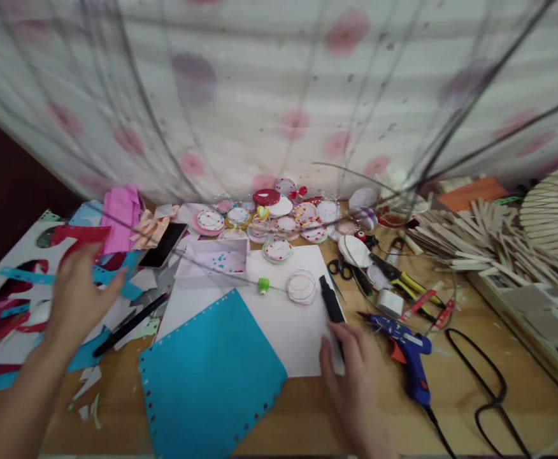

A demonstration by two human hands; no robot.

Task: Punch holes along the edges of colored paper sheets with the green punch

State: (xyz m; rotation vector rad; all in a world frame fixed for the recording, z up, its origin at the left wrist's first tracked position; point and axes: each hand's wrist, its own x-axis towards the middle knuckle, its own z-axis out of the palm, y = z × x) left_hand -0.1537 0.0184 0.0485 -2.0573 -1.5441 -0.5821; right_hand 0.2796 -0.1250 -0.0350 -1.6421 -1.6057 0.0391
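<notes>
My left hand (81,296) is raised over a pile of cut paper and felt scraps (35,287), fingers apart and nothing in it. At the right edge of a white sheet (302,331), my right hand (353,376) has its fingers and thumb around the lower end of a long black tool (330,299); its exact kind is unclear. A blue sheet (216,376) with holes punched along its edges lies between my hands, partly over the white one. On the white sheet are a small green-capped item (263,285) and a thin wire coil (300,287).
A white box (212,262) holds blue bits, with a phone (164,245) beside it. Decorated paper discs (286,223) line the back. Rightward are a blue glue gun (410,354), pliers (398,277), black scissors (493,395) and wooden sticks (474,236). Blurred wires cross overhead.
</notes>
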